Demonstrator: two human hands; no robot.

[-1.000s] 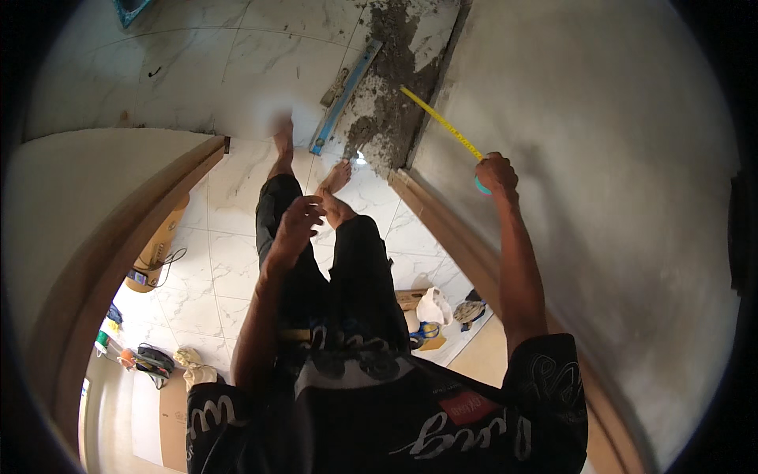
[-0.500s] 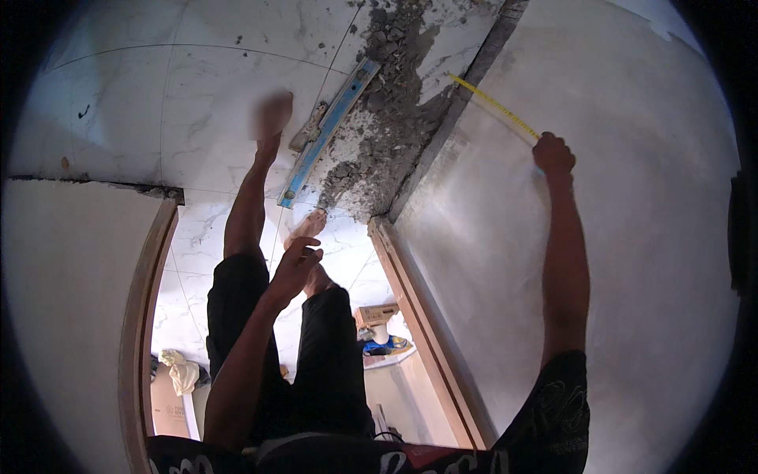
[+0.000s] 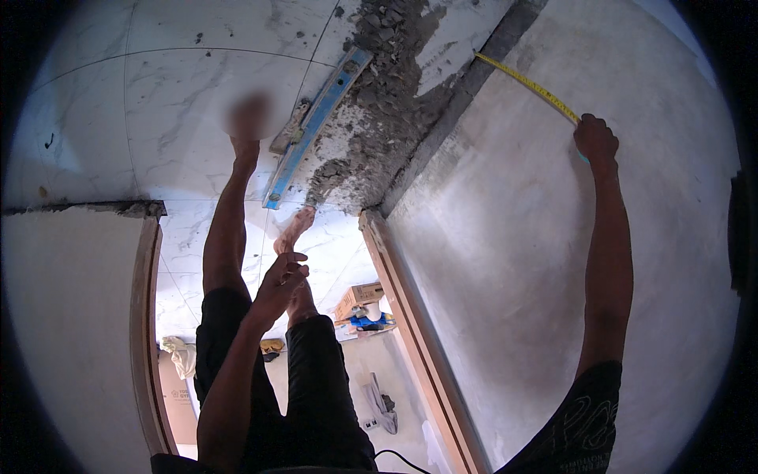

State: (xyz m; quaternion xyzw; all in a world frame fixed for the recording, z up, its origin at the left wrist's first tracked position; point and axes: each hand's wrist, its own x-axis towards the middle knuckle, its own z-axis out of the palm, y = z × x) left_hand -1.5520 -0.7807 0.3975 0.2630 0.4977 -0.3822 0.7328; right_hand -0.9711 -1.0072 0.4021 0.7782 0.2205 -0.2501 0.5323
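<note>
My right hand point(image 3: 596, 140) is closed around a tape measure, mostly hidden by the fingers except for a bit of turquoise. Its yellow blade point(image 3: 527, 81) stretches out, slightly bowed, from the hand to the foot of the plastered wall point(image 3: 513, 221). My left hand point(image 3: 278, 291) hovers above my leg, with fingers loosely bent and apart; nothing shows in it. Beyond that hand a blue spirit level point(image 3: 316, 130) lies on the tiled floor, and a grey-stained flat tool point(image 3: 290, 130) rests against its left side.
Grey mortar rubble point(image 3: 379, 118) runs along the wall's foot. A wooden door frame point(image 3: 414, 324) stands at the right, another post point(image 3: 145, 316) at the left. Behind me are a cardboard box point(image 3: 359, 299), a pale cloth point(image 3: 181, 357) and a grey item point(image 3: 380, 403).
My right hand and the tape measure have shifted right in the picture, and slightly up. My left hand appears a little lower and further left. The whole view has tilted a little.
</note>
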